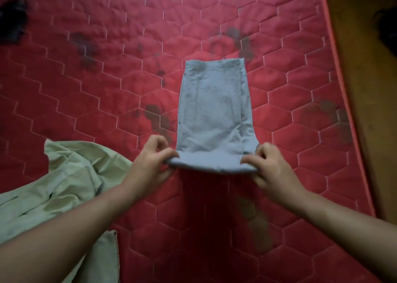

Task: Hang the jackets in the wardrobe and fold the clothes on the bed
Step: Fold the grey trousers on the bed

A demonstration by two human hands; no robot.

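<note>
Folded grey-blue garment lies lengthwise on red quilted mattress.

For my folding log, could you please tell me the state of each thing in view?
Blue garment: folded narrow, lying flat, near end lifted.
Left hand: pinches its near left corner.
Right hand: pinches its near right corner.
Green garment: crumpled, unfolded.
Mattress: stained.
</note>
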